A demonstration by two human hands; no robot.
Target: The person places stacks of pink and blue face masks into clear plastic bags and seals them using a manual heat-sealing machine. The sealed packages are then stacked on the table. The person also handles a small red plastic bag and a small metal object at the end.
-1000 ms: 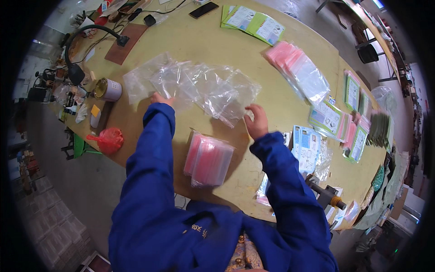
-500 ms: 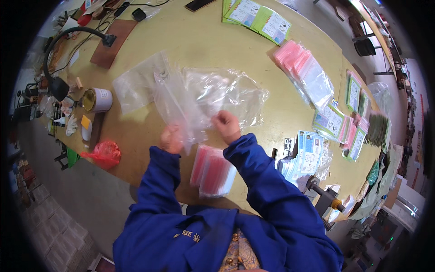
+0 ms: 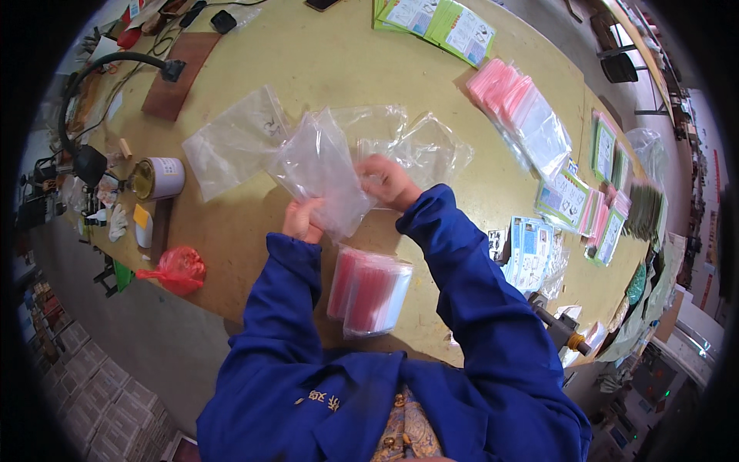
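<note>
The clear plastic bag point(image 3: 319, 173) I hold is lifted just above my yellow worktop point(image 3: 339, 54), over more clear bags point(image 3: 231, 138) lying flat. A stack of pink-edged bags point(image 3: 369, 289) lies near my chest; a white tin point(image 3: 158, 177) and red bag point(image 3: 178, 268) sit left by the edge. My left hand point(image 3: 302, 219) pinches its lower corner, fingers closed; my right hand point(image 3: 389, 181) grips its side
</note>
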